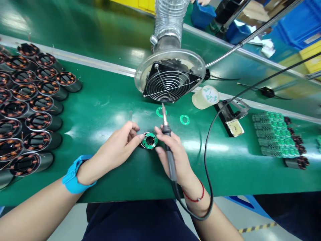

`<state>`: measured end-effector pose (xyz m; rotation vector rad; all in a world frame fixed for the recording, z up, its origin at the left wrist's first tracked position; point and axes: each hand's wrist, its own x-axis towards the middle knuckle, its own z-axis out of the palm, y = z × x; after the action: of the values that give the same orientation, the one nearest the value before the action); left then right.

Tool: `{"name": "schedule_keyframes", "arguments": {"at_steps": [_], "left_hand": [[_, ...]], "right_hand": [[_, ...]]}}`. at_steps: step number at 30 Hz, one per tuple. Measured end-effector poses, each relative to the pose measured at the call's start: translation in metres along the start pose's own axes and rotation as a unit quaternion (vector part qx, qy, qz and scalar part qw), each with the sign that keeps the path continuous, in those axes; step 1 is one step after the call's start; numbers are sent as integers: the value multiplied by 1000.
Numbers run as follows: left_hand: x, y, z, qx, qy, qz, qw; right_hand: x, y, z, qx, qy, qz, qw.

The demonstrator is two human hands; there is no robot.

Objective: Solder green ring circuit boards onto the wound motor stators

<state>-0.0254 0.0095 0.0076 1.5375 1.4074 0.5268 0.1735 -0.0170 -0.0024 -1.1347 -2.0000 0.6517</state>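
A ring-shaped green circuit board (151, 145) sits on top of an upright motor stator (142, 144) in front of me. My left hand (124, 138) has its thumb against the board's left edge, the other fingers curled in. On the opposite side, my right hand (175, 152) holds a soldering iron (171, 162) across its fingers, tip pointing away from me. Its fingertips come close to the board's right edge; contact is unclear. Beyond the iron's tip lie a loose ring board (159, 112) and a second loose ring board (185, 119).
A fume extractor fan (167, 87) hangs over the green bench. Rows of stators (45, 122) fill the left. To the right stand a pale cylinder roll (204, 97), a soldering iron stand (227, 117) and stacked boards (276, 135). The iron's black cable (206, 160) loops over my right forearm.
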Motion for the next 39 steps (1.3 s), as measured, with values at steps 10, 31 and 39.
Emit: {"name": "schedule_keyframes", "arguments": {"at_steps": [10, 31, 39], "left_hand": [[-7, 8, 1, -2, -88, -1, 996], [-26, 11, 8, -172, -38, 20, 984], [-25, 21, -2, -245, -199, -48, 948]], "right_hand": [[3, 12, 21, 4, 7, -68, 998], [-3, -39, 31, 200, 112, 30, 973], [6, -29, -13, 8, 106, -85, 991]]}}
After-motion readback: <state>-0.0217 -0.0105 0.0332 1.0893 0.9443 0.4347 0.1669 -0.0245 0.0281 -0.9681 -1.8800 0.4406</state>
